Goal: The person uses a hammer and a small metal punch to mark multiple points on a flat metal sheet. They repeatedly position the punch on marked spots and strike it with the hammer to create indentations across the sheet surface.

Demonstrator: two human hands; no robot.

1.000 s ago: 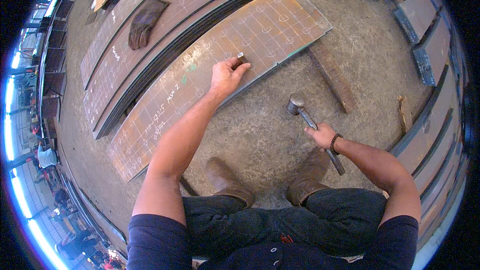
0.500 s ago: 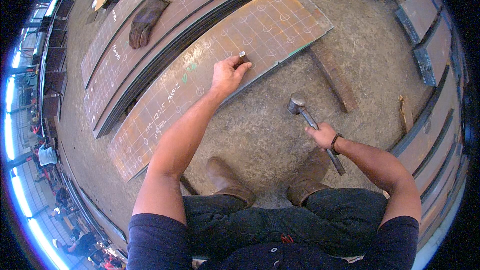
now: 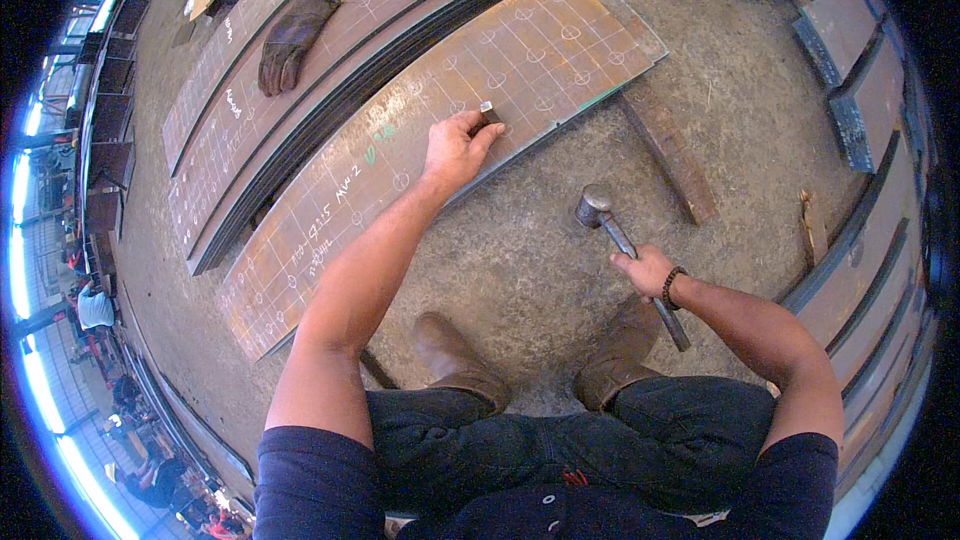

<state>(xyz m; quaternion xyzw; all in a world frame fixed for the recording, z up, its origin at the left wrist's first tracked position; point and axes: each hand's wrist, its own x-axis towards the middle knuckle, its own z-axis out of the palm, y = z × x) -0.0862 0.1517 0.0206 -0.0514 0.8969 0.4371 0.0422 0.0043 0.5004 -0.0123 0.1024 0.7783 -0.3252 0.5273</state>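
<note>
Spreading beneath everything, the floor bears a stack of long curved plates at upper left, chalked with lines and circles. Just beside it, on the side toward the person, lies the marked plate, rust-brown, with white and green writing and its own chalk grid. More plates line the right side. Dark trousers come next, then two brown boots, worn by the person and planted on the floor. One end of a flat, rusty bar meets the marked plate's near edge. On the stack rests a dark glove. The right hand wraps its fingers round the handle of a hammer, whose head is apart from the marked plate. Over that plate, the left hand pinches a block between thumb and fingertips. A beaded bracelet circles the right wrist. Smallest is the block itself, dark with a bright upper end; fingers hide its base, so whether it touches metal is unclear.
</note>
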